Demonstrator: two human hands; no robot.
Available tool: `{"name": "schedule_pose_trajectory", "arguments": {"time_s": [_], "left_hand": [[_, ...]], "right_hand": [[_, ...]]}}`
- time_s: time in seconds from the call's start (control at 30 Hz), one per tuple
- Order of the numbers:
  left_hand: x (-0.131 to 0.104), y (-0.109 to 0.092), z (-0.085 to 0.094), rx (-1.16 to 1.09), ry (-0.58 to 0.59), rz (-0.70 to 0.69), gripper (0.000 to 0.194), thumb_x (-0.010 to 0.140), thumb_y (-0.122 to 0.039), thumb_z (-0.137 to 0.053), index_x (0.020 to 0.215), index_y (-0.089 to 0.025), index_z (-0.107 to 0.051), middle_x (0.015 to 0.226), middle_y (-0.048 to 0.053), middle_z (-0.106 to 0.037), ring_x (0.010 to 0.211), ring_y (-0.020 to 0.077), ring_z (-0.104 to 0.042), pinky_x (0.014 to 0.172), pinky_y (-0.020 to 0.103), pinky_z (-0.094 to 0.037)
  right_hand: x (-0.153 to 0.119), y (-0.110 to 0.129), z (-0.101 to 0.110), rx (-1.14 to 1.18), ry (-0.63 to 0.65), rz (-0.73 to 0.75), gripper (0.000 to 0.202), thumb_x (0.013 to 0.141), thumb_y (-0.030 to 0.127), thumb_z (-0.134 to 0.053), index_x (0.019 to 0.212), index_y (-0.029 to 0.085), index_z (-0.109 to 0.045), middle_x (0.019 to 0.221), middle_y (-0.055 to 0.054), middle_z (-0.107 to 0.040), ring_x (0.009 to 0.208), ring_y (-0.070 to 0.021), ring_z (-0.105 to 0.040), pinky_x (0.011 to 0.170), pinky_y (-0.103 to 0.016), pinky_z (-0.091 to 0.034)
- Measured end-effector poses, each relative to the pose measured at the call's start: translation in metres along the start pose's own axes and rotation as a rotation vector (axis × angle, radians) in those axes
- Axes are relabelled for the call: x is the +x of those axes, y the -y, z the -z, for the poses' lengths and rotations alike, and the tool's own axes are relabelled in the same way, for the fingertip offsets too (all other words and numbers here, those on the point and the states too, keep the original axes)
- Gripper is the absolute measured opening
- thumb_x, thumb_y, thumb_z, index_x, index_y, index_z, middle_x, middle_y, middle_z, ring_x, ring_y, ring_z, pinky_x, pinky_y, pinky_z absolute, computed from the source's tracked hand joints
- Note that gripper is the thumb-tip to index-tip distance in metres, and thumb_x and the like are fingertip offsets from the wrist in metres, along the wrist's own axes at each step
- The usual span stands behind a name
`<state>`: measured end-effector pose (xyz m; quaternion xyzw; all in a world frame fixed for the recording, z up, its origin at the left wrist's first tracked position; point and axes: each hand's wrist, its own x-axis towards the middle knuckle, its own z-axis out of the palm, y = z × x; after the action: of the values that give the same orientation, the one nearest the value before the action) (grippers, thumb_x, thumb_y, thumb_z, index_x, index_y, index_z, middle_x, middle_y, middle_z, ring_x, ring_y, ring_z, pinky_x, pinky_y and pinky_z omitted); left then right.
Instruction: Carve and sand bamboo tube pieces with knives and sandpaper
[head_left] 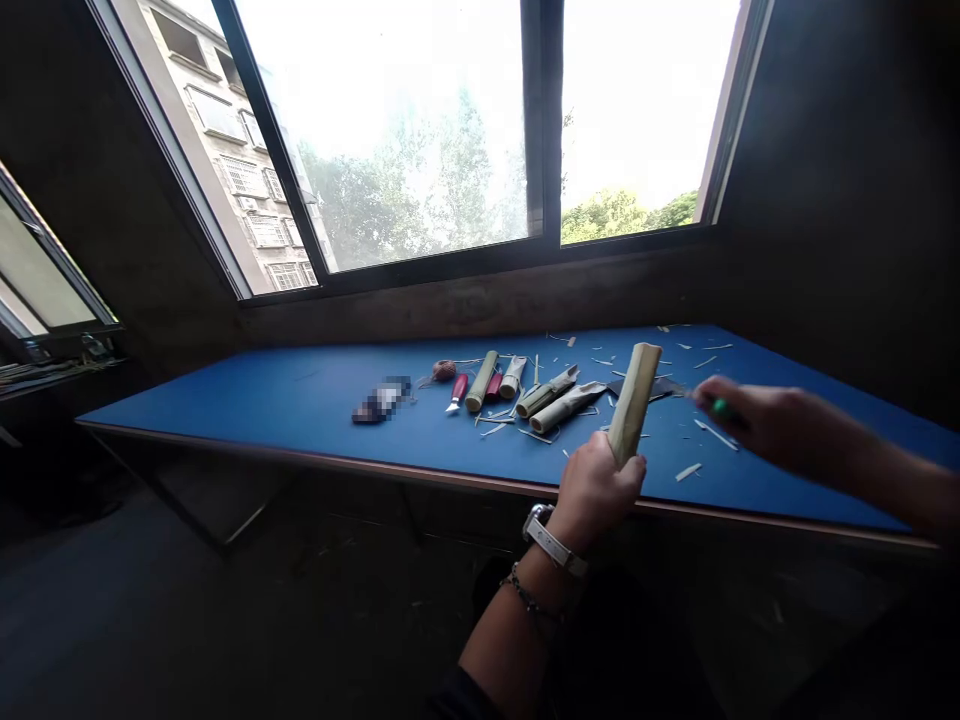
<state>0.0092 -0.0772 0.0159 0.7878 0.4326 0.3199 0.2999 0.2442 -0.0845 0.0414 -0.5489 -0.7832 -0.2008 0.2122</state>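
Observation:
My left hand (600,475), with a watch on its wrist, is wrapped round the lower end of a bamboo piece (637,395). The bamboo stands almost upright above the table's front edge, its top leaning slightly right. To the right, my right hand (750,412) is closed on a green-handled tool (721,408). Motion smears this hand, and the tool's kind is unclear. The tool is apart from the bamboo. Behind my left hand lie two bamboo pieces (566,407) with jagged, cut ends. Pale bamboo shavings (688,472) are scattered around.
On the blue table (322,400) are a red-handled cutting tool (457,393), a bamboo tube (481,382), another cut bamboo piece (513,377), a ball of twine (444,371) and a blurred-out item (381,400). A window (420,140) rises behind the table.

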Motion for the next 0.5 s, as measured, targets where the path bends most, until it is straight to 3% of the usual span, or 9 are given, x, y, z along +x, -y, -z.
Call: {"name": "schedule_pose_trajectory", "arguments": {"time_s": [0.07, 0.17, 0.4, 0.5], "left_hand": [[-0.003, -0.002, 0.0, 0.019, -0.004, -0.009, 0.029, 0.08, -0.042, -0.045, 0.092, -0.017, -0.051, 0.082, 0.009, -0.061, 0.074, 0.023, -0.057, 0.063, 0.03, -0.042], [-0.007, -0.006, 0.002, 0.082, -0.033, 0.005, 0.029, 0.081, -0.039, -0.043, 0.096, -0.015, -0.051, 0.084, 0.012, -0.063, 0.076, 0.0263, -0.059, 0.063, 0.032, -0.042], [-0.002, -0.008, 0.012, 0.149, -0.036, -0.028, 0.033, 0.082, -0.04, -0.042, 0.099, -0.012, -0.05, 0.087, 0.015, -0.063, 0.078, 0.0281, -0.06, 0.062, 0.033, -0.042], [-0.02, -0.011, 0.008, 0.086, 0.006, 0.004, 0.03, 0.082, -0.037, -0.042, 0.097, -0.013, -0.051, 0.088, 0.015, -0.063, 0.076, 0.0255, -0.058, 0.06, 0.032, -0.042]], "right_hand": [[-0.004, 0.031, -0.01, 0.01, 0.05, 0.125, 0.024, 0.091, 0.028, -0.03, 0.09, 0.016, -0.051, 0.057, -0.003, -0.059, 0.042, -0.0128, -0.056, 0.036, -0.019, -0.032], [-0.002, 0.046, -0.024, -0.045, 0.006, 0.189, 0.021, 0.09, 0.019, -0.03, 0.091, 0.015, -0.05, 0.059, -0.002, -0.058, 0.042, -0.0122, -0.055, 0.035, -0.018, -0.03], [0.017, 0.04, -0.03, -0.23, -0.101, 0.31, 0.027, 0.091, 0.017, -0.031, 0.084, 0.013, -0.057, 0.063, -0.003, -0.06, 0.048, -0.0112, -0.056, 0.039, -0.018, -0.03], [0.029, 0.017, -0.02, -0.311, -0.127, 0.114, 0.042, 0.094, 0.025, -0.026, 0.078, 0.012, -0.063, 0.056, -0.002, -0.06, 0.042, -0.0095, -0.05, 0.041, -0.019, -0.03]]}}
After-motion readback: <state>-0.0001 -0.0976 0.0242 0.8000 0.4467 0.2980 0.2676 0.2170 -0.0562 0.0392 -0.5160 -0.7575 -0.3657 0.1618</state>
